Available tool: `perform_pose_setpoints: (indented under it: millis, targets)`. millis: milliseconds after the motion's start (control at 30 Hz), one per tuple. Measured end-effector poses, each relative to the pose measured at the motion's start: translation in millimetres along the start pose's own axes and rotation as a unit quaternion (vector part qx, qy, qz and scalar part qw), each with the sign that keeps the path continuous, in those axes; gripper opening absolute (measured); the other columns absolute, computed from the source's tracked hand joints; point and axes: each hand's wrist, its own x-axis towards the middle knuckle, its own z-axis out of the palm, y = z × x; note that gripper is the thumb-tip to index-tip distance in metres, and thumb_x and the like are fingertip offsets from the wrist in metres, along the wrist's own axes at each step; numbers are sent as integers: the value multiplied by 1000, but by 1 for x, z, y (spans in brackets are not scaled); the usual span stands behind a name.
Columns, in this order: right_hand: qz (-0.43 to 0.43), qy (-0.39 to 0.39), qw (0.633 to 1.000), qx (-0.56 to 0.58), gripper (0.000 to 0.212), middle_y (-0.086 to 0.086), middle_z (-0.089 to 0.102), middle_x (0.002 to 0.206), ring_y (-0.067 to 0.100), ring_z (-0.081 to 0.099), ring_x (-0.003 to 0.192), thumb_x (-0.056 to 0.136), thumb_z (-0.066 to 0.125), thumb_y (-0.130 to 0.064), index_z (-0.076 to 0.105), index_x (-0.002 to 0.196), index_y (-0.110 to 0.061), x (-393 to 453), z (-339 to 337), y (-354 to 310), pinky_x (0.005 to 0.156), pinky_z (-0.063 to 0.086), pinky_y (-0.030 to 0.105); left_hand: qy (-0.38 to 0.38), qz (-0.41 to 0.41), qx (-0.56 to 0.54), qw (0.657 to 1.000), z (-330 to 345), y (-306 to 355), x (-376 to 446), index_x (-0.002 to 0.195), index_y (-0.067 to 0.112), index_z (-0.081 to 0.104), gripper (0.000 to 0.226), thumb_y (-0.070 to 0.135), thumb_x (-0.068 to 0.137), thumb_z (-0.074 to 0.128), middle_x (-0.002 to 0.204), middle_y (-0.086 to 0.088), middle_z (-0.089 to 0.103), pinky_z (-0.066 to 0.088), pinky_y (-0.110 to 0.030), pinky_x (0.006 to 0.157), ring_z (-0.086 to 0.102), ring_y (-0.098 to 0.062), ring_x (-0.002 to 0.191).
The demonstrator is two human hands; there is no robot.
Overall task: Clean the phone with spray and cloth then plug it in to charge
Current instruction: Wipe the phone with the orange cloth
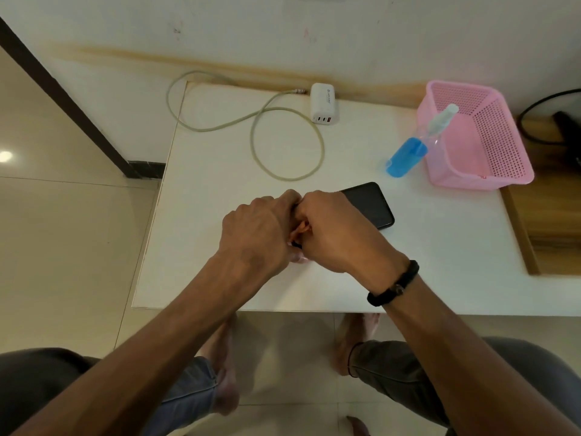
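A black phone (372, 204) lies screen up on the white table (220, 215), and only its right end shows. My left hand (261, 234) grips the phone's left end, with a dark corner peeking out under my fingers. My right hand (336, 231) is closed on a small orange cloth (302, 229) and presses it onto the middle of the phone. Only a sliver of the cloth shows between my two hands. The spray bottle (408, 155), with blue liquid and a clear cap, leans against the pink basket. A white charger block (323, 103) stands at the back, with its pale cable (317, 143) looped on the table.
A pink perforated basket (503, 152) stands at the back right beside a wooden surface (550, 215). A dark cable and device (562, 124) lie behind it. The wall runs along the table's far edge. My knees and bare feet are under the near edge.
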Motion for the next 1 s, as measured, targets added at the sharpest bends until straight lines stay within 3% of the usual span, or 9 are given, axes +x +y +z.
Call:
perform_pose_setpoints:
  millis: [200,300,367,433,533,633,767,900,1000]
  targets:
    - [-7,-25,998,-52,8,-10,43,63,5,42,52,87,76,-11,70,90,-16,-9,-1,6,48,26,14,24,6,29,999,4,2,0,137,37,49,79,62,70,82,110,9,70,38,-31,68,68,-23,97]
    - [18,-17,995,-98,11,-2,49,71,11,46,57,87,74,-8,73,98,-11,-6,0,14,56,40,22,20,6,29,999,5,3,-1,139,37,47,81,64,70,81,115,9,69,42,-31,72,68,-23,101]
    - [44,-7,992,-119,5,1,54,76,15,52,63,89,72,-7,71,89,-12,-4,-2,21,61,48,28,15,5,25,1000,4,3,-2,140,37,46,80,62,72,80,114,8,67,42,-31,73,66,-23,102]
    - [68,-5,991,-118,11,5,67,89,23,65,77,90,71,-7,76,98,-12,-2,-5,30,76,60,35,9,4,29,1000,3,4,-2,141,37,43,80,61,74,80,112,7,66,41,-32,73,65,-23,101]
    - [96,12,989,-116,16,8,71,100,27,68,87,88,71,-8,79,102,-12,-2,-10,45,84,61,40,0,-2,36,999,1,5,-2,141,36,41,78,59,77,79,108,7,64,40,-32,72,64,-25,98]
    - [134,33,982,-126,16,7,58,89,25,60,77,84,79,-13,73,99,-9,-3,-21,61,73,55,34,-4,-4,40,999,-1,6,-1,139,35,41,76,55,78,80,102,8,62,40,-33,70,64,-25,92]
    - [201,59,969,-132,40,7,49,81,16,43,64,82,84,-18,45,81,-11,-6,-31,84,53,34,25,2,0,41,999,-2,8,-2,141,35,40,75,51,79,80,95,11,57,39,-33,70,61,-22,87]
    - [259,136,950,-111,29,18,65,105,22,49,77,88,81,-14,60,104,-2,-9,-42,104,66,42,33,-14,1,28,1000,-5,4,0,141,35,40,75,50,80,80,100,10,60,41,-33,71,61,-22,89]
    - [213,223,948,-74,18,12,74,101,26,67,86,89,79,-13,74,103,-4,-12,-49,101,81,56,35,-31,-3,16,999,-7,1,2,142,37,41,77,49,78,81,104,9,63,44,-34,74,64,-23,95]
